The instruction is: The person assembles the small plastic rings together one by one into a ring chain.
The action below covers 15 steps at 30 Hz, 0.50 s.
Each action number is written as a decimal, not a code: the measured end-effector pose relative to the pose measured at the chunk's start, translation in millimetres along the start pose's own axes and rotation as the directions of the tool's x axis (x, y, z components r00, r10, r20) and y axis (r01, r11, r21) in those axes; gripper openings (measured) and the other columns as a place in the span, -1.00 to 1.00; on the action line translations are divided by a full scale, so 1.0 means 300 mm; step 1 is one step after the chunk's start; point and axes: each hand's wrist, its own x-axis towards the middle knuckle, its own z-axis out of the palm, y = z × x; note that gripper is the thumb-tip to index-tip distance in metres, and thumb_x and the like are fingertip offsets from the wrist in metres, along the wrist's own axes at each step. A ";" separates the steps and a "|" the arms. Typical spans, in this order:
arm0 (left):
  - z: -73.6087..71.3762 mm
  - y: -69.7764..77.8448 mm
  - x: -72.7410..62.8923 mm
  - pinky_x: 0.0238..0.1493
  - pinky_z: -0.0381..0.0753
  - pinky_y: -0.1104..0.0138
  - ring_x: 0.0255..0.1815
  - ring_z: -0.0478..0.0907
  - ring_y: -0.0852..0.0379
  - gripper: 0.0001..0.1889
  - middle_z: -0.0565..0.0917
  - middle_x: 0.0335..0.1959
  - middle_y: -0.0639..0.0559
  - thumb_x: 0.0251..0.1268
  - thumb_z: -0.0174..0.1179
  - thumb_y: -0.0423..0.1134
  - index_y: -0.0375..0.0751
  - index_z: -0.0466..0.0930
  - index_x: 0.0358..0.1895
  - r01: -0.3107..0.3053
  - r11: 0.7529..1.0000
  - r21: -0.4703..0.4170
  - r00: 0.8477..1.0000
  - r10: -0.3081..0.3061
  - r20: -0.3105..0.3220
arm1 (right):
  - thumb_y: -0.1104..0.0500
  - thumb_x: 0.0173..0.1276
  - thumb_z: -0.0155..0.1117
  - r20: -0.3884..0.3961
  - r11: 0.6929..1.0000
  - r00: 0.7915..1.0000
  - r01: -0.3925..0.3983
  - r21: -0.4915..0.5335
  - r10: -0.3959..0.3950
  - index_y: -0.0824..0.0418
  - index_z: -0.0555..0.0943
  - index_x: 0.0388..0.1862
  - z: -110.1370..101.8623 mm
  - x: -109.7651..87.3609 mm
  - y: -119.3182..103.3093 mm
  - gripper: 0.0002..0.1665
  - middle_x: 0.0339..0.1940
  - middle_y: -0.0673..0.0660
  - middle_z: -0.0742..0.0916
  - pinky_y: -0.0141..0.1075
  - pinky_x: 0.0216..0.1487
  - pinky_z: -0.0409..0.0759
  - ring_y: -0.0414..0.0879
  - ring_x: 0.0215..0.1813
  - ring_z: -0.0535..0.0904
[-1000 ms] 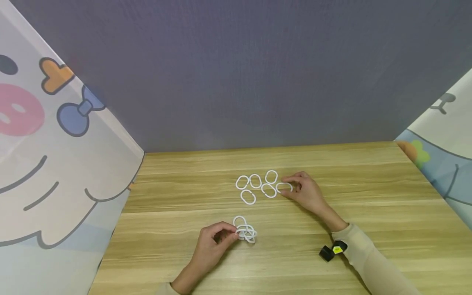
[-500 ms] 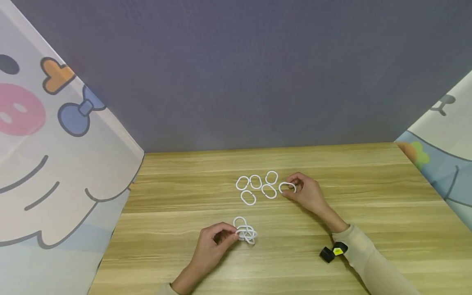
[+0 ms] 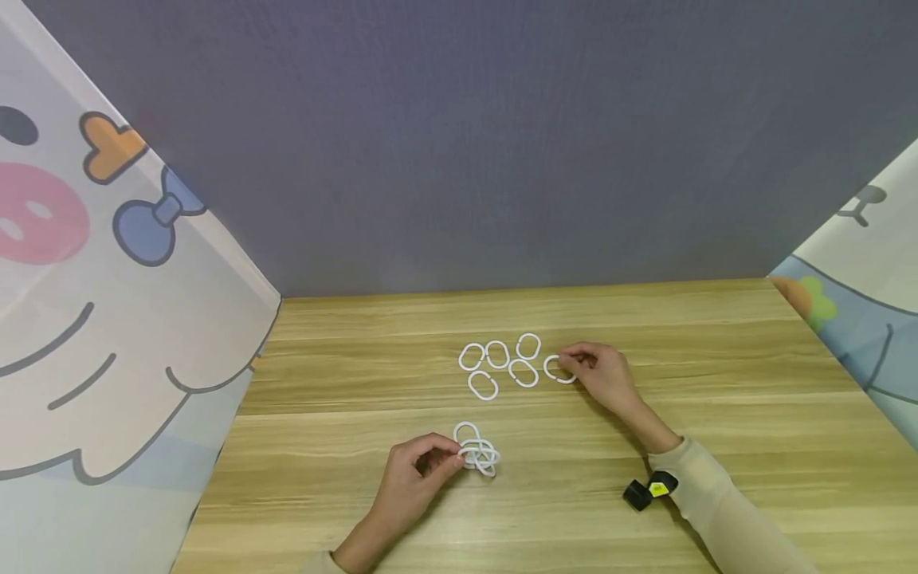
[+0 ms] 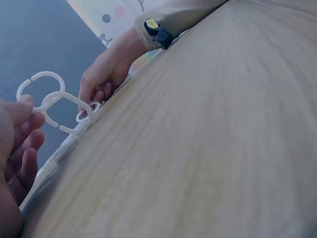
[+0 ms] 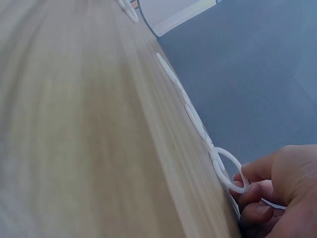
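Pinched ring (image 3: 546, 368) shifted; right wrist view reveals tilt.

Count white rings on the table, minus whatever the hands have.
5 in head view: leftmost ring; second ring beside it; third ring in front of them; fourth ring farther right; fifth ring in front. More could be hidden.

Plain beige sleeves (image 3: 724, 514) ending near the wrists, the right one fitting closely up to its cuff (image 3: 670, 454), a small angular black device (image 3: 637, 495) sitting against it, a bright yellow marking (image 3: 658, 489) showing.
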 end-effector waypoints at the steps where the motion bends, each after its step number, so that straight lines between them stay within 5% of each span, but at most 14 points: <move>1: 0.000 0.000 0.000 -0.52 0.54 0.43 -0.44 0.48 0.42 -0.85 0.80 -0.38 -0.05 0.35 0.50 -0.53 -0.22 0.82 -0.15 0.002 1.000 0.002 1.000 -0.002 0.000 | 0.26 0.49 0.57 -0.004 1.000 1.000 -0.002 -0.001 0.002 0.29 0.87 -0.09 0.000 0.000 0.001 -0.88 -0.39 0.09 0.82 -0.42 -0.41 0.42 -0.30 -0.45 0.49; 8: 0.002 0.002 -0.001 -0.52 0.52 0.44 -0.44 0.46 0.42 -0.85 0.79 -0.39 -0.04 0.34 0.50 -0.51 -0.20 0.83 -0.15 0.018 1.000 0.003 1.000 -0.018 -0.001 | 0.30 0.48 0.55 0.016 0.999 1.000 -0.015 0.047 0.014 0.34 0.85 -0.11 -0.008 -0.004 -0.001 -0.90 -0.40 0.12 0.80 -0.43 -0.47 0.44 -0.30 -0.49 0.49; 15: 0.002 0.004 0.001 -0.52 0.52 0.44 -0.44 0.46 0.42 -0.86 0.80 -0.38 -0.04 0.34 0.51 -0.50 -0.21 0.83 -0.15 0.026 1.000 0.005 1.000 -0.026 0.000 | 0.36 0.54 0.46 0.088 0.978 0.994 -0.087 0.191 0.072 0.49 0.79 0.07 -0.012 -0.003 -0.018 -0.77 -0.28 0.26 0.84 -0.45 -0.48 0.57 -0.28 -0.50 0.57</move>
